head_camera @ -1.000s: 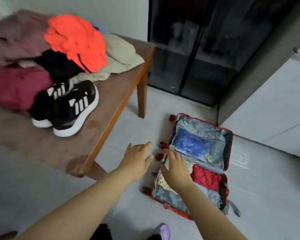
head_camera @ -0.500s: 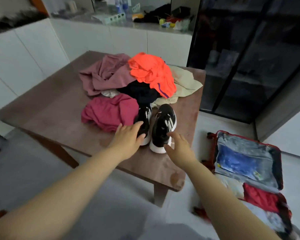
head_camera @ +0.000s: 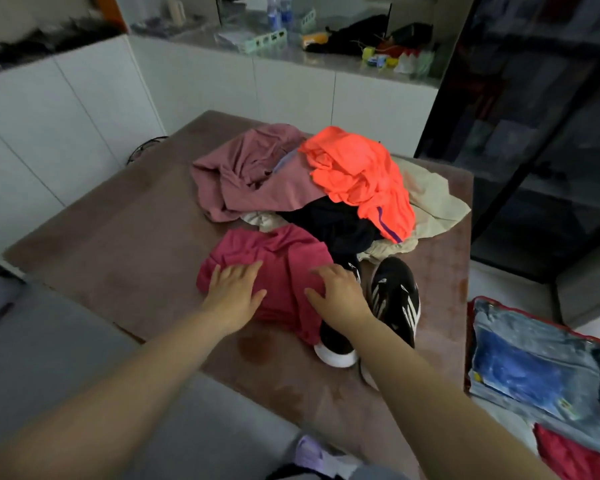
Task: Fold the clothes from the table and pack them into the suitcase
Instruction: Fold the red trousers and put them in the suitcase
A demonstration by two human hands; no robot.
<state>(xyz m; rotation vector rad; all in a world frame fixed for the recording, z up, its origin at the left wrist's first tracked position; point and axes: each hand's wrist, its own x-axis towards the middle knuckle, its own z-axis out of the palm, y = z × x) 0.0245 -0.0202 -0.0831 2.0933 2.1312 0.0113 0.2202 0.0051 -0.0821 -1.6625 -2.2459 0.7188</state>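
Across the far half of a brown table [head_camera: 101, 237], set between white cabinets [head_camera: 66, 109] and a dark glass-fronted cupboard [head_camera: 534, 150], most of the packing job appears to lie ahead: a loose heap of clothes [head_camera: 326, 195] sits unfolded. The tabletop shows darker blotches toward its near edge, and a cluttered counter [head_camera: 326, 62] runs along the wall behind. Off the table's right edge, on the floor [head_camera: 66, 341], the red-rimmed suitcase [head_camera: 541, 334] lies open; a blue pouch [head_camera: 520, 372] sits in its grey lining and a red item [head_camera: 572, 455] in the nearer half, so a start has evidently been made, though part of the case is out of shot. Within the heap, a dusty pink garment [head_camera: 250, 174] sprawls toward the far left, a beige piece [head_camera: 430, 199] reaches the right edge, an orange top [head_camera: 357, 174] crowns the middle and a black garment [head_camera: 333, 223] lies under it. A crimson garment [head_camera: 281, 258], crumpled at the heap's near side, looks to be next for folding. Just to its right stand a pair of black sneakers [head_camera: 395, 296] with white stripes, the crimson cloth draped over the left shoe. Both hands rest on that garment: the left hand [head_camera: 234, 289] flat with fingers spread, the right hand [head_camera: 340, 292] with fingers loosely extended at the cloth's right border, beside the shoes; neither visibly pinches fabric.
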